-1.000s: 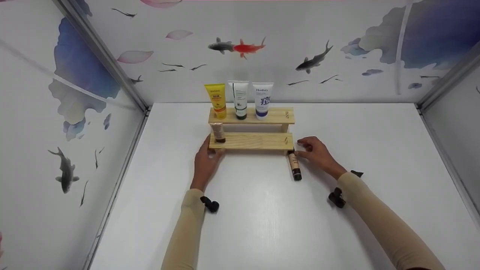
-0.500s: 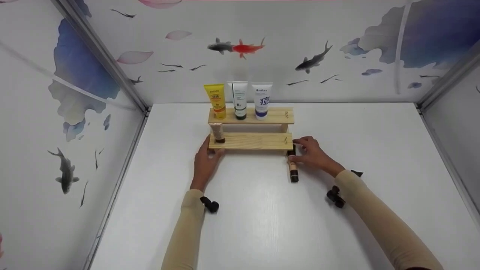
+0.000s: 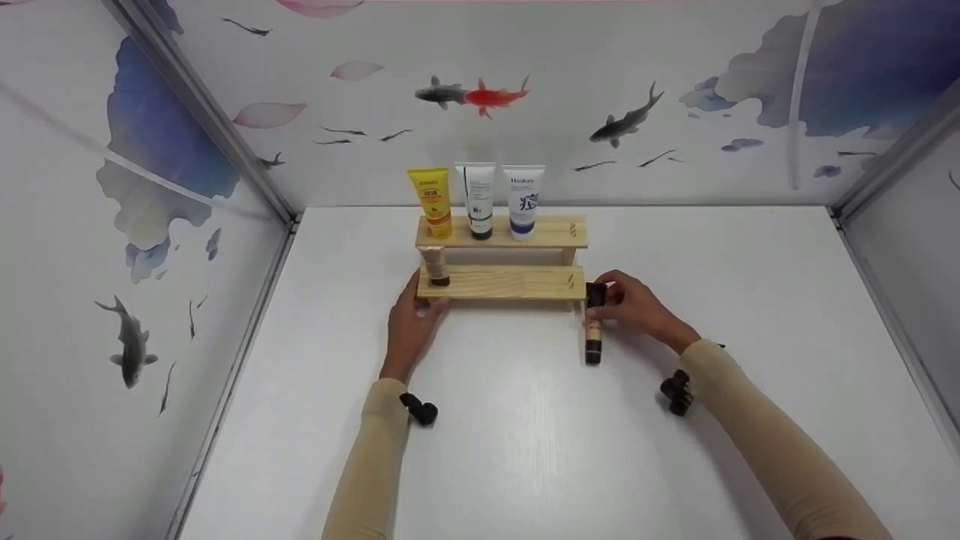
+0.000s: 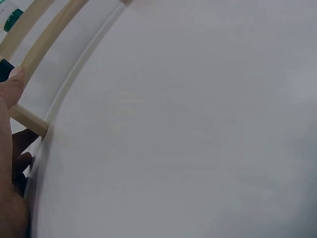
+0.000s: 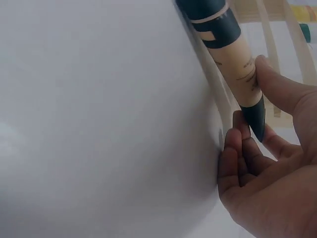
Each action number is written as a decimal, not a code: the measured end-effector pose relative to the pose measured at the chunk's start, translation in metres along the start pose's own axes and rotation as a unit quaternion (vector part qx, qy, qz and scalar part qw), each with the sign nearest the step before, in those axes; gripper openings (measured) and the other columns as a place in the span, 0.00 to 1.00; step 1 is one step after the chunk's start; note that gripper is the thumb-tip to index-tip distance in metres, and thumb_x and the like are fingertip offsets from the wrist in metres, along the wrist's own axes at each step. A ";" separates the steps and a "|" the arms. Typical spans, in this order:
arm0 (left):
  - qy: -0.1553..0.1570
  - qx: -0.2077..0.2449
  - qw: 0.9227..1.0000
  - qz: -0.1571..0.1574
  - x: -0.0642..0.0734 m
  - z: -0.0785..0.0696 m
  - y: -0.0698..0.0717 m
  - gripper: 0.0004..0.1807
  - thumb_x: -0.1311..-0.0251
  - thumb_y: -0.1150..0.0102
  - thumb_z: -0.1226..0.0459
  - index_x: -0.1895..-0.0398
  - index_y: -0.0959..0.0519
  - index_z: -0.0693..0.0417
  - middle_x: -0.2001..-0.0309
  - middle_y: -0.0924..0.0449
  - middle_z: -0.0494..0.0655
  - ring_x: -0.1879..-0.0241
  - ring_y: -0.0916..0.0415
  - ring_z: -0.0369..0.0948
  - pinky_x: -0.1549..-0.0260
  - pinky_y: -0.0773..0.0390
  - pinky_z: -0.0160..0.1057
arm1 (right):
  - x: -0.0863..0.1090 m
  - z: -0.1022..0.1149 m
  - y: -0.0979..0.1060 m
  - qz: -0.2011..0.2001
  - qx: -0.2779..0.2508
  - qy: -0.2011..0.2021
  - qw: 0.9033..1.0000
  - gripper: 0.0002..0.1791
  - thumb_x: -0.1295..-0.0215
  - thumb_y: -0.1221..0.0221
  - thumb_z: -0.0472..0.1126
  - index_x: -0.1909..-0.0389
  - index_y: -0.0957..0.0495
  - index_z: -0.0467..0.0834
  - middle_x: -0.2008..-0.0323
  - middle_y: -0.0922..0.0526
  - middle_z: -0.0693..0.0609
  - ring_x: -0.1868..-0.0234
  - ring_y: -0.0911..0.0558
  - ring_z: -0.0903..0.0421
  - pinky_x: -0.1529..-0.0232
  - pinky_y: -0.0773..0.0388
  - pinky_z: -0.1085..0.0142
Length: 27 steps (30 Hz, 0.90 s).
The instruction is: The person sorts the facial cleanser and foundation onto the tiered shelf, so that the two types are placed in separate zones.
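Note:
A two-tier wooden rack (image 3: pixel 510 283) stands near the back of the white table. My left hand (image 3: pixel 409 330) grips its lower left end, thumb at the front edge and fingers around the side. Just off the rack's right end, my right hand (image 3: pixel 637 309) pinches a beige cosmetic tube (image 3: pixel 593 330) with dark ends. In the right wrist view the thumb (image 5: pixel 280 89) presses the tube's side near its flat, dark tail, with the fingers opposite. A small beige tube (image 3: pixel 436 264) with a dark cap stands at the left of the lower shelf.
On the upper shelf stand a yellow tube (image 3: pixel 433 204), a white tube with a green cap (image 3: pixel 478 199) and a white tube with a blue cap (image 3: pixel 524 201). A patterned wall (image 3: pixel 555 45) rises behind the table (image 3: pixel 510 450), with side walls left and right.
My right hand has closed on the beige tube and shifted it slightly right, its tail now clear of the rack's end. My left hand stays on the rack.

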<state>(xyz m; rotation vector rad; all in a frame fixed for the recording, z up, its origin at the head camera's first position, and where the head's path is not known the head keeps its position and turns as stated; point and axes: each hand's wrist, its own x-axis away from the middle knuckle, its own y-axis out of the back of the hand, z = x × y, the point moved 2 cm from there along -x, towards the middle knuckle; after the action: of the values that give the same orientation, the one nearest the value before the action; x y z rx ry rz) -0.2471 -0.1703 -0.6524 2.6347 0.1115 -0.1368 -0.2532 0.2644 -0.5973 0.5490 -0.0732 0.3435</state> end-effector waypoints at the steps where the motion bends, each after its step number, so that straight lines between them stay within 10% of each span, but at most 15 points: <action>1: -0.001 0.001 1.000 -0.001 0.000 0.000 0.000 0.53 0.28 0.36 0.34 0.10 0.42 0.49 0.16 0.35 0.49 0.22 0.32 0.49 0.20 0.35 0.53 | 0.001 0.000 0.003 -0.002 -0.012 -0.002 1.000 0.35 0.30 0.23 0.44 0.29 0.27 0.36 0.49 0.18 0.35 0.51 0.23 0.47 0.53 0.25 0.60; 27: 0.008 0.002 1.000 0.001 0.000 0.001 0.000 0.52 0.27 0.36 0.35 0.10 0.43 0.47 0.16 0.35 0.48 0.24 0.30 0.47 0.22 0.33 0.52 | 0.020 0.005 0.039 -0.129 -0.170 -0.009 0.977 0.34 0.28 0.26 0.35 0.27 0.28 0.32 0.35 0.21 0.35 0.41 0.17 0.54 0.46 0.15 0.72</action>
<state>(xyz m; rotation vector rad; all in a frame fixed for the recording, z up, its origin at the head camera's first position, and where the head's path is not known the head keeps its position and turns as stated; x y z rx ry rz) -0.2470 -0.1707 -0.6528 2.6408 0.1150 -0.1168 -0.2476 0.2991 -0.5705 0.2179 -0.0753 0.0674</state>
